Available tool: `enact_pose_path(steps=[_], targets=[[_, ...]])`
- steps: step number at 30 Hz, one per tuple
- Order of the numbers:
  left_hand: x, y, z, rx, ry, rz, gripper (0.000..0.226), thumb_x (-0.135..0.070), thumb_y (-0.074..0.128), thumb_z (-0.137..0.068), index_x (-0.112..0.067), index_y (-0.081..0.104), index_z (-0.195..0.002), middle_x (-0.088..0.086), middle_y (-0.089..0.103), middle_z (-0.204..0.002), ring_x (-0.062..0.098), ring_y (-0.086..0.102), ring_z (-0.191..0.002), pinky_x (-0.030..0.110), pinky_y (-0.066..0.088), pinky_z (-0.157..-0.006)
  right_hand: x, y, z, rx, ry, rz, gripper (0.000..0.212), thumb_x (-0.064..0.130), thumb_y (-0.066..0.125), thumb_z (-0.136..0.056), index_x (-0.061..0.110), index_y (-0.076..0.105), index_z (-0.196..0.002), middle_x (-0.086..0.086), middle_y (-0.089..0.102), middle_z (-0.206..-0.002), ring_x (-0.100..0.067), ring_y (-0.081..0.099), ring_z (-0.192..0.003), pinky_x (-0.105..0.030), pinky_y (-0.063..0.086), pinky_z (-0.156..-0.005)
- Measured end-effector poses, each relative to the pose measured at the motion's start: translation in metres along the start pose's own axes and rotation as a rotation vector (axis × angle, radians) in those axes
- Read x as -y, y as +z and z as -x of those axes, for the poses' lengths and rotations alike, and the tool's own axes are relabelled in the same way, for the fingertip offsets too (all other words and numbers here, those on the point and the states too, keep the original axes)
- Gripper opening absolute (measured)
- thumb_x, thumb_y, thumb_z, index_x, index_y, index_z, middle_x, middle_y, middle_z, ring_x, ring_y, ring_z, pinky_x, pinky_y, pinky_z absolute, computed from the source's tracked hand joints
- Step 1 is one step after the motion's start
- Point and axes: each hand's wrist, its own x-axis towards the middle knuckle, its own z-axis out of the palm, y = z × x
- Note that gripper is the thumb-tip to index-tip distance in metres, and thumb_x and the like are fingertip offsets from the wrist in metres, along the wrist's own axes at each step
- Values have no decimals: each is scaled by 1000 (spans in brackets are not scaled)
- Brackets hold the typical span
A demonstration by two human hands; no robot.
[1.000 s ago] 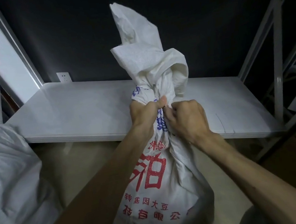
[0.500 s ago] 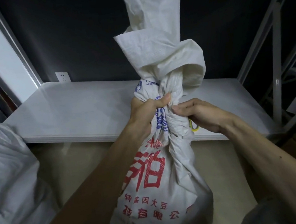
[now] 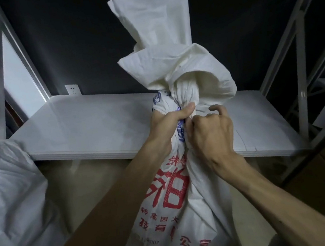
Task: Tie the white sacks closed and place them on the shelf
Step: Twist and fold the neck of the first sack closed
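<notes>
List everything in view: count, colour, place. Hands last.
white woven sack with red and blue print: 1, white, centre foreground, upright, neck bunched, in front of the shelf board
plain white sack: 1, white, left edge, partly out of frame
flat white shelf board: 1, white, behind the printed sack
grey metal shelf frame: 1, grey, uprights on both sides of the board
white wall socket: 1, white, on the dark wall above the board's back left corner
brown cardboard boxes: count unclear, brown, lower right, below the board
left hand: 1, grips the printed sack's neck
right hand: 1, fingers curled at the same neck, beside the left hand
</notes>
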Motion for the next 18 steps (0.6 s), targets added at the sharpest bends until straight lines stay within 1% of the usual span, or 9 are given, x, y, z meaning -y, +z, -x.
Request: enact_pose_path(steps=[3,5,7,8,10,11,13,15,18], targets=[[1,-3,-1,-59,40,-41,32,1,81,-76,-1,72,-106,14,77,-99,28,75,-90,37,61,-79,9,1,1,1,14,7,35,7,70,-71,8,52,-41,-11,47,-35,-29,46,-34,-32,52,-72],[0,-8,-2,-101,24,-59,28,1,81,-75,-1,73,-102,14,77,-95,28,75,-87,38,62,-79,12,-1,0,59,107,-63,45,19,68,-80,9,50,-41,-13,46,-37,-32,48,-40,-27,38,-54],[-4,-12,-2,-123,9,-63,28,1,81,-74,1,73,-101,15,77,-92,30,75,-87,39,62,-78,5,-7,-5,244,194,-267,56,36,63,-90,13,43,-42,-4,40,-39,-24,43,-44,-30,27,-50],[-5,-14,-3,-115,7,-56,29,1,81,-75,2,72,-102,16,77,-94,32,74,-88,42,62,-81,-4,-11,-11,399,230,-457,57,44,62,-91,13,44,-46,2,40,-42,-18,41,-46,-31,29,-50],[-8,-17,-5,-72,12,-42,33,1,81,-75,0,72,-106,16,76,-100,32,74,-94,47,59,-89,-23,-22,-22,730,341,-932,44,47,61,-91,13,64,-63,8,60,-58,-8,56,-59,-20,41,-58],[-9,-18,-5,-49,6,-45,35,0,81,-75,0,71,-109,16,76,-103,32,73,-98,49,57,-92,-32,-21,-26,855,395,-1120,39,45,58,-91,11,73,-82,7,73,-79,-7,67,-78,-18,48,-72],[-8,-17,-4,-4,-9,-53,34,0,79,-77,-1,71,-110,16,75,-107,31,72,-101,49,55,-96,-44,-15,-28,1031,409,-1227,43,45,52,-92,11,72,-109,2,73,-111,-9,66,-109,-23,46,-96],[-8,-16,-2,41,-9,-75,28,0,77,-79,-3,72,-106,16,75,-106,30,72,-102,48,55,-97,-44,-12,-25,1125,449,-1293,38,36,47,-96,7,69,-108,2,75,-104,-7,68,-102,-18,50,-86],[-7,-18,-4,100,21,-79,21,3,74,-81,-9,75,-99,15,75,-106,31,71,-104,46,55,-97,-41,-13,-24,1104,518,-1439,28,12,39,-101,1,65,-96,4,75,-77,0,69,-69,-8,48,-57]])
